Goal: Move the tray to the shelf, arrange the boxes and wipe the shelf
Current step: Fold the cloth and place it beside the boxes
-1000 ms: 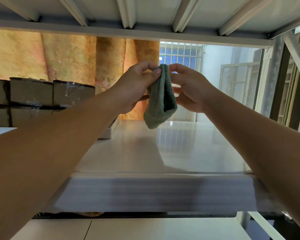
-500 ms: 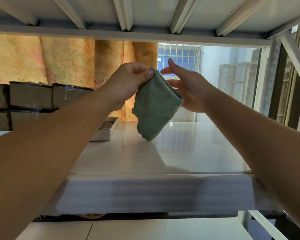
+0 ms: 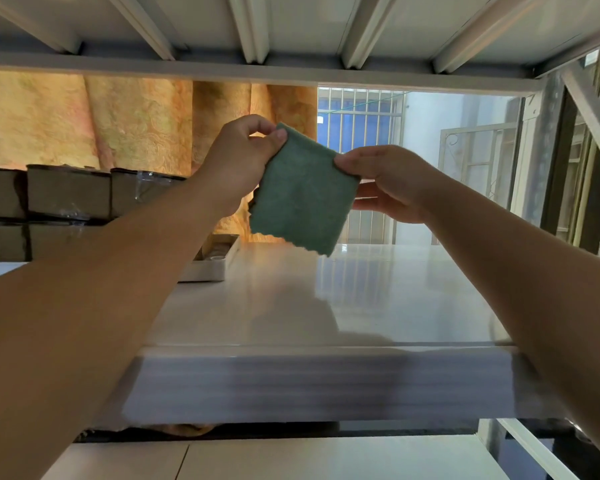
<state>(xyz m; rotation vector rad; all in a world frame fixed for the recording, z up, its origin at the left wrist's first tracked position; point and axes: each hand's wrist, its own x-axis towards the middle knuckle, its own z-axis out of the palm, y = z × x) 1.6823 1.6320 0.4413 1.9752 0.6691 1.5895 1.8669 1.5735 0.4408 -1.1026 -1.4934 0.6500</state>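
Observation:
A green cloth (image 3: 302, 194) hangs spread out above the white shelf (image 3: 378, 299). My left hand (image 3: 239, 161) pinches its top left corner. My right hand (image 3: 385, 181) pinches its right edge between thumb and fingers. On the shelf at the left, a shallow white tray (image 3: 210, 265) lies partly hidden behind my left forearm. Behind it, brown cardboard boxes (image 3: 68, 192) are stacked in two rows at the far left.
The underside of the upper shelf (image 3: 291, 32) with its ribs hangs low overhead. An orange patterned curtain (image 3: 136, 126) hangs behind the boxes. A barred window (image 3: 361, 123) lies beyond the shelf, and a metal upright with a diagonal brace (image 3: 589, 109) stands at the right.
The cloth has been unfolded from a narrow hanging fold into a flat square. My right hand let go briefly, then took its right edge; both hands moved apart.

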